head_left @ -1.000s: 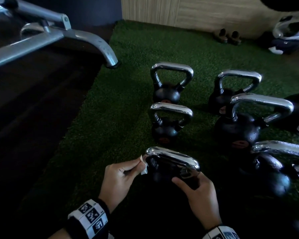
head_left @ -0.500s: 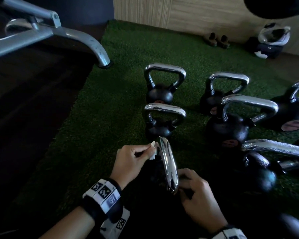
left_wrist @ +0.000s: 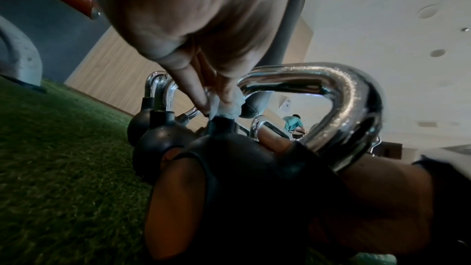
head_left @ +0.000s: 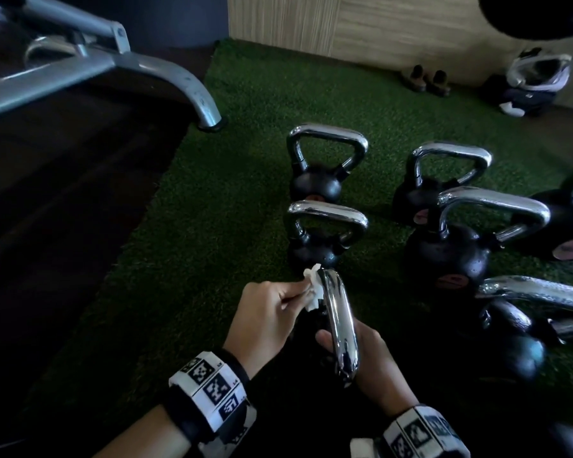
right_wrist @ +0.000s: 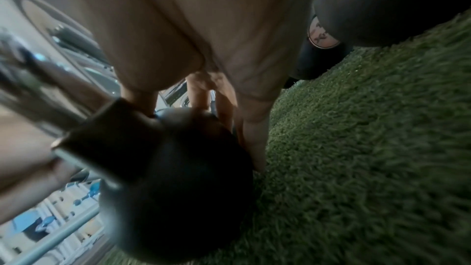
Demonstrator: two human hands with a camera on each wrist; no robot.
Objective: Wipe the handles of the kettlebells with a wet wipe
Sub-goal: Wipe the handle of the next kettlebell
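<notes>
The nearest kettlebell (head_left: 315, 328) stood on the green turf (head_left: 186, 259), closest of several. The step in hand was wiping its chrome handle (head_left: 339, 325). The right hand (head_left: 374, 365) gripped the kettlebell at the handle's near end. The left hand (head_left: 265, 319) pinched the wet wipe (head_left: 313, 289) against the far end's base. The next move likely called for drawing the wipe along the bar.

Nearest kettlebell (head_left: 321, 328): black body, chrome handle (head_left: 339, 322) edge-on to head view. Crumpled white wet wipe (head_left: 312, 289) pressed against handle's far end.
</notes>
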